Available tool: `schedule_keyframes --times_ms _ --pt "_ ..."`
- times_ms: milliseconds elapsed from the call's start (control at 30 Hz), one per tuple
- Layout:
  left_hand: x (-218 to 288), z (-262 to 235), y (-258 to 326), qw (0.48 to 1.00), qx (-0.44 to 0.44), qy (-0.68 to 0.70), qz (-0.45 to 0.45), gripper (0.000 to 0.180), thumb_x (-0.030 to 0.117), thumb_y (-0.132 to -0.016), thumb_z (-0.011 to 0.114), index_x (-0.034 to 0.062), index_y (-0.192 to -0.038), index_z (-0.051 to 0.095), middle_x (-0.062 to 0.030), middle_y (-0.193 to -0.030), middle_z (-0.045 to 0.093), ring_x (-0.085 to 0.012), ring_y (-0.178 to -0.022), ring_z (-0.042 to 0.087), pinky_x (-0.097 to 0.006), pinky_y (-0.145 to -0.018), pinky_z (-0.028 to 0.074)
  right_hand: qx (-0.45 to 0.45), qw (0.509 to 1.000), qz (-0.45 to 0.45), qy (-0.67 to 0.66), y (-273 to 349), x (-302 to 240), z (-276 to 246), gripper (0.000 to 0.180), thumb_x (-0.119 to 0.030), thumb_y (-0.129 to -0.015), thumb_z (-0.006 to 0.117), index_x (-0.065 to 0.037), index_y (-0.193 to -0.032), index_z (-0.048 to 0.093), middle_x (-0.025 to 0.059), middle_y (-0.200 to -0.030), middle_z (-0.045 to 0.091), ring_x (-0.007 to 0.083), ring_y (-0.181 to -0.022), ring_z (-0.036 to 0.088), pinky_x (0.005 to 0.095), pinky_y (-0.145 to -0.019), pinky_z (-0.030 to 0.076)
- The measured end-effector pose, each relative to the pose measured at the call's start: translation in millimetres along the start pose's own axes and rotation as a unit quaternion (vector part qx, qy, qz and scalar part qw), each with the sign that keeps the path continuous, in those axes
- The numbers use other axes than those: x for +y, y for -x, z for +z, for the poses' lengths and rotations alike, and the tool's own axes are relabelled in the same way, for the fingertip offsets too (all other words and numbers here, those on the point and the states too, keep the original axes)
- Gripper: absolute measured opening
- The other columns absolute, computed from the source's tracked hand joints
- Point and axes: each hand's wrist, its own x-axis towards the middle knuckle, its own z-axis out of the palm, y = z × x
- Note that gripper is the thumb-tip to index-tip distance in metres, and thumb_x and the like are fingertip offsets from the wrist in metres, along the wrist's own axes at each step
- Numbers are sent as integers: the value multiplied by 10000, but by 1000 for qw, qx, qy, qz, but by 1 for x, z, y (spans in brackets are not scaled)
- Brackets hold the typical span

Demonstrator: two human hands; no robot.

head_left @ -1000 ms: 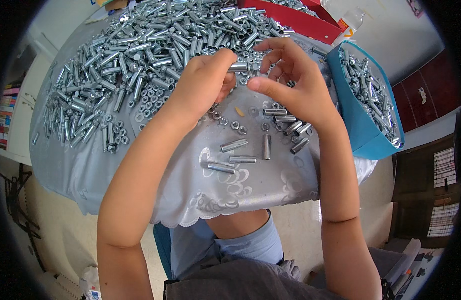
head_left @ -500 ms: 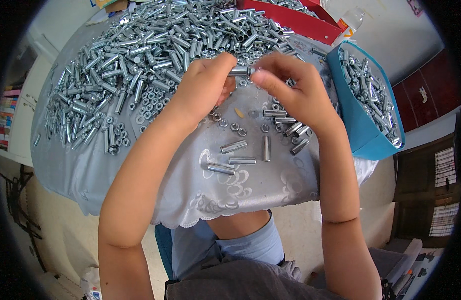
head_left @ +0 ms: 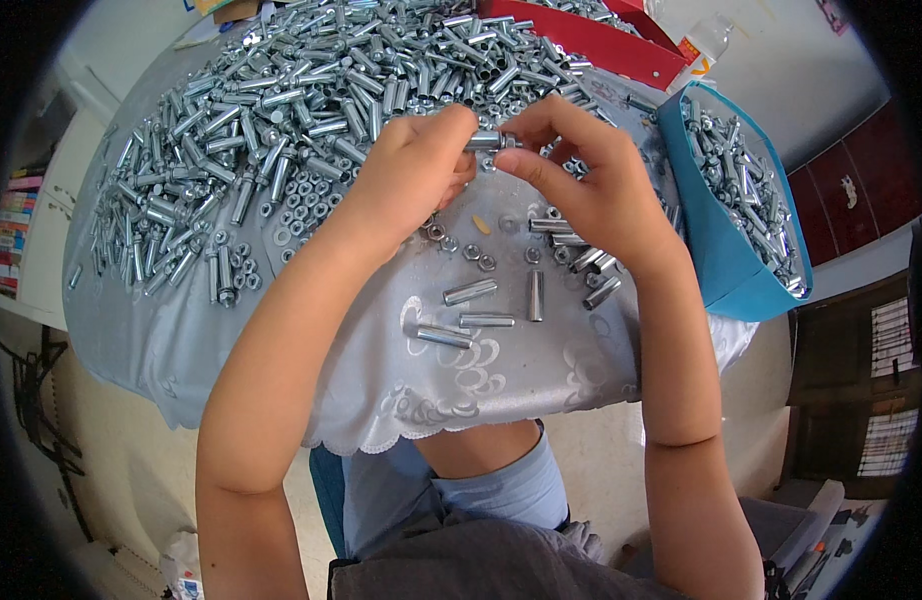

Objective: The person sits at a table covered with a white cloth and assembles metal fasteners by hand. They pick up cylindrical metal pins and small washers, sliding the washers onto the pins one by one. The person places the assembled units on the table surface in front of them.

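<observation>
My left hand (head_left: 409,168) is closed around a shiny metal sleeve anchor (head_left: 489,142), which it holds level above the table. The anchor's right end sticks out toward my right hand (head_left: 603,185). There my right thumb and index finger curl about the nut end, and the other fingers are bent behind. Below the hands lie several loose metal sleeves (head_left: 536,296) and hex nuts (head_left: 487,263) on the silvery tablecloth (head_left: 371,380). Part of the anchor is hidden inside my left fingers.
A large heap of anchors (head_left: 311,95) covers the table's far and left side. To the right stands a blue fabric bin (head_left: 726,255) full of anchors. Behind are a red box (head_left: 621,55) with more metal parts and a clear bottle (head_left: 708,45). The table's scalloped edge is close to my lap.
My right fingers have shifted slightly around the anchor's nut end. My left hand keeps its hold in nearly the same place, and the loose parts lie as before.
</observation>
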Motion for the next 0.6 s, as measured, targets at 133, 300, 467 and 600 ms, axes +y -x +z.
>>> schedule_keyframes --times_ms 133,300,467,600 --pt "1 2 3 1000 -4 -14 17 380 319 -852 431 116 -541 350 26 -517 377 -72 -473 332 -240 -472 278 -11 1000 13 -12 0 1 3 186 -188 -836 587 -9 -859 545 90 -674 529 160 -569 469 283 -543 407" --pt "-1 4 3 997 3 -42 64 413 319 -876 415 72 -546 391 23 -529 398 -67 -499 321 -246 -474 274 -23 996 72 -42 2 -2 4 252 -242 -896 497 -4 -815 516 123 -626 460 183 -548 427 304 -539 394" --pt "-4 2 1 990 -4 -92 109 469 371 -903 415 43 -568 428 26 -536 392 -69 -522 325 -254 -487 285 -26 987 120 -100 3 0 6 321 -281 -916 450 -5 -761 498 80 -593 447 157 -548 423 296 -529 381" --pt "0 6 6 982 18 -130 139 476 371 -907 427 4 -604 452 21 -541 388 -75 -534 336 -269 -497 299 -43 959 193 -201 1 -6 3 375 -309 -915 445 -3 -711 516 17 -580 458 106 -557 432 264 -512 363"
